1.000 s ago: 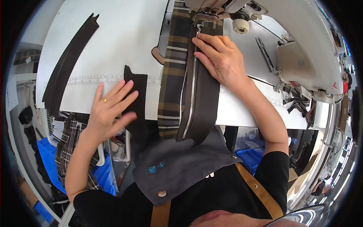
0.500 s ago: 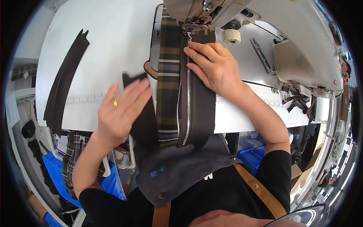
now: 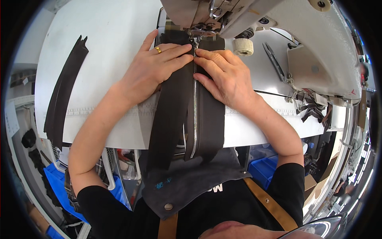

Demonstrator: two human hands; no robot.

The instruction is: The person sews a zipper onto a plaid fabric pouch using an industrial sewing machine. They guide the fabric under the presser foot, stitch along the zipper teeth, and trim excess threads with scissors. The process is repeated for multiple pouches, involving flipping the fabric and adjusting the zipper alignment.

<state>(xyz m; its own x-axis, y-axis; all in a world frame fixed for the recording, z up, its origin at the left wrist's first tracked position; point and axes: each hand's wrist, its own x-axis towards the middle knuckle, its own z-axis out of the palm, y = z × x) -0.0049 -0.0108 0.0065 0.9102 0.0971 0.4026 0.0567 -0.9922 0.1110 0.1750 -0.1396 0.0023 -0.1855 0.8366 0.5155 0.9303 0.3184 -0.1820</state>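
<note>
1. A silver-toothed zipper (image 3: 195, 115) is laid out near to far, teeth meshed.
2. A dark brown panel (image 3: 211, 119) is spread along the zipper's right.
3. A long dark strip (image 3: 169, 107) is laid left, extended nearer.

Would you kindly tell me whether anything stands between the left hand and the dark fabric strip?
Nothing visible does: the left hand lies directly on the dark fabric strip. The right hand is at the silver zipper, not between them.

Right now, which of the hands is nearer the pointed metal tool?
Right: the right hand is left of the pointed metal tool; the left hand is farther left, on the dark strip.
</note>
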